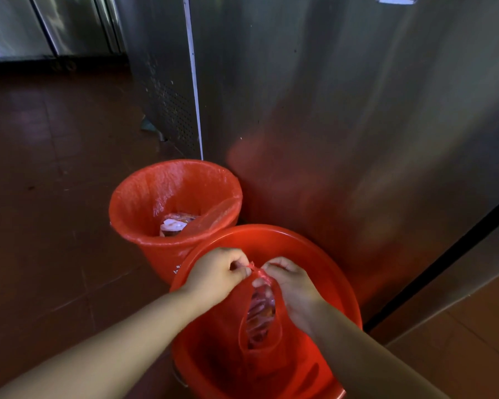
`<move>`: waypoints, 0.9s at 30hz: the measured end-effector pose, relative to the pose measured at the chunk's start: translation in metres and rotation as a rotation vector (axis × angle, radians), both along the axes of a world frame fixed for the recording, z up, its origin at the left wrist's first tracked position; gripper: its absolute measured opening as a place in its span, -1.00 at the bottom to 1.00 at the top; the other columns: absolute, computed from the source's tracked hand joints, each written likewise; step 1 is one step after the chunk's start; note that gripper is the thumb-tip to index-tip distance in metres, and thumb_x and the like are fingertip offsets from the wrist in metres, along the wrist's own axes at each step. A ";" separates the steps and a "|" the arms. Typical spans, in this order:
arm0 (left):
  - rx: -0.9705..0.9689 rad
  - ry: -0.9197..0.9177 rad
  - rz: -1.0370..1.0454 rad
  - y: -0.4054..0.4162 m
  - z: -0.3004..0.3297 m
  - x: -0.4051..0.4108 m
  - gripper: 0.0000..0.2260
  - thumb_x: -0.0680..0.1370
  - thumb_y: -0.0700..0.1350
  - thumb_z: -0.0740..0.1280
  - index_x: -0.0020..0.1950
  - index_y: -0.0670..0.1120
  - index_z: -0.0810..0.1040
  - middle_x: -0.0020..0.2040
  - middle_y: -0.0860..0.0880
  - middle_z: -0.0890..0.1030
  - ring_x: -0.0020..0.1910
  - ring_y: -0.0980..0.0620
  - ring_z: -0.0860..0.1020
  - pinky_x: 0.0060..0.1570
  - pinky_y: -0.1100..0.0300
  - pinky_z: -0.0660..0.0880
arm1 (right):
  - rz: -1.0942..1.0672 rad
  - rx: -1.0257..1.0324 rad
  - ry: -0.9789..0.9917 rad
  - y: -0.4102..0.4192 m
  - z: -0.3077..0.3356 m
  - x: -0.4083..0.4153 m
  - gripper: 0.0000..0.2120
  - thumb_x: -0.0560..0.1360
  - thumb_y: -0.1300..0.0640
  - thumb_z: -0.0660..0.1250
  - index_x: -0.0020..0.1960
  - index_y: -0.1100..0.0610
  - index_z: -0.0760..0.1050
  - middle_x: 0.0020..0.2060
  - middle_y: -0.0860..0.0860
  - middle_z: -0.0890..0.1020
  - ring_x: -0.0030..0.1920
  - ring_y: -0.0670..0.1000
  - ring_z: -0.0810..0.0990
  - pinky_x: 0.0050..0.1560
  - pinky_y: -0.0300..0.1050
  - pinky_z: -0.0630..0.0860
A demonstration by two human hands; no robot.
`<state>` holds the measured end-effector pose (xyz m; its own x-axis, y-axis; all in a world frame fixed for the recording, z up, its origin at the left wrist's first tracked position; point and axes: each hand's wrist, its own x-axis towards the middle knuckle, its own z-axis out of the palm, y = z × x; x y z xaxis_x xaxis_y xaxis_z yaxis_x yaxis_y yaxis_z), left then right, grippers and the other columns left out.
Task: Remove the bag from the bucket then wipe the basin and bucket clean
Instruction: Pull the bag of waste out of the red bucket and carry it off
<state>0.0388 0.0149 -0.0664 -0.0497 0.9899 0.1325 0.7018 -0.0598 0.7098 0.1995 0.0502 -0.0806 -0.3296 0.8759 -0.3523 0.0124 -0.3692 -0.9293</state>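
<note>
A red basin (pixel 323 254) stands on the floor close below me, apparently resting on a bucket whose metal handle peeks out at its lower left. Inside it hangs a red plastic bag (pixel 261 315) with rubbish showing through a gap. My left hand (pixel 216 273) pinches the bag's top edge from the left. My right hand (pixel 293 283) grips the bag's gathered top from the right. Behind, a red bucket (pixel 156 254) holds a red liner bag (pixel 167 185) folded over its rim, with rubbish at the bottom.
A tall stainless steel cabinet (pixel 343 110) rises right behind the basin and bucket. Another steel unit (pixel 458 289) with a dark edge stands at the right. Brown tiled floor (pixel 55 197) stretches to the left, with a small greenish scrap (pixel 149 126) by the cabinet's base.
</note>
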 end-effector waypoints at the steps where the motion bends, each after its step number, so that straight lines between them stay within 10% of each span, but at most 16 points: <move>1: 0.028 0.009 -0.026 -0.003 0.000 0.002 -0.77 0.42 -0.14 0.45 -0.33 0.13 0.48 -0.29 0.12 0.56 -0.20 0.13 0.51 -0.14 0.18 0.39 | -0.015 -0.060 0.037 0.002 0.000 0.001 -0.91 0.48 0.29 0.31 -0.18 0.15 0.53 -0.36 0.15 0.65 -0.49 -0.03 0.46 -0.49 -0.25 0.39; 7: 0.017 0.073 -0.149 -0.008 -0.005 0.002 -0.85 0.35 -0.28 0.45 -0.16 -0.08 0.59 -0.16 0.03 0.56 -0.08 0.03 0.53 -0.01 0.18 0.41 | 0.078 0.110 -0.047 0.007 -0.001 0.009 -0.77 0.29 0.36 0.47 -0.39 0.08 0.54 -0.42 0.06 0.60 -0.42 -0.09 0.53 -0.36 -0.32 0.45; 13: -0.333 -0.324 -0.108 0.001 -0.005 0.018 -0.66 0.57 -0.38 0.17 0.31 -0.15 0.42 -0.11 -0.06 0.53 -0.18 0.08 0.44 -0.15 0.37 0.34 | 0.216 0.707 -0.459 0.012 -0.003 0.016 -0.70 0.29 0.35 0.45 -0.40 -0.01 0.49 -0.40 -0.09 0.63 -0.32 -0.15 0.56 -0.23 -0.20 0.50; 19: -0.520 -0.653 -0.022 0.003 -0.010 0.020 -0.75 0.61 -0.29 0.17 0.21 -0.05 0.50 -0.42 0.01 0.63 -0.33 0.12 0.43 -0.33 0.34 0.31 | 0.254 1.577 -0.718 0.014 -0.004 0.028 -0.85 0.26 0.30 0.47 -0.35 0.15 0.51 -0.37 0.00 0.61 -0.31 0.06 0.60 -0.09 -0.17 0.40; 27: -0.535 -0.564 -0.094 0.000 -0.011 0.018 -0.83 0.53 -0.31 0.26 -0.15 -0.05 0.54 -0.30 0.00 0.61 -0.35 0.17 0.41 -0.35 0.36 0.33 | 0.141 1.593 -0.910 0.012 -0.008 0.029 -0.75 0.26 0.06 0.55 -0.35 0.09 0.48 -0.35 -0.03 0.54 -0.32 0.05 0.53 -0.23 -0.11 0.37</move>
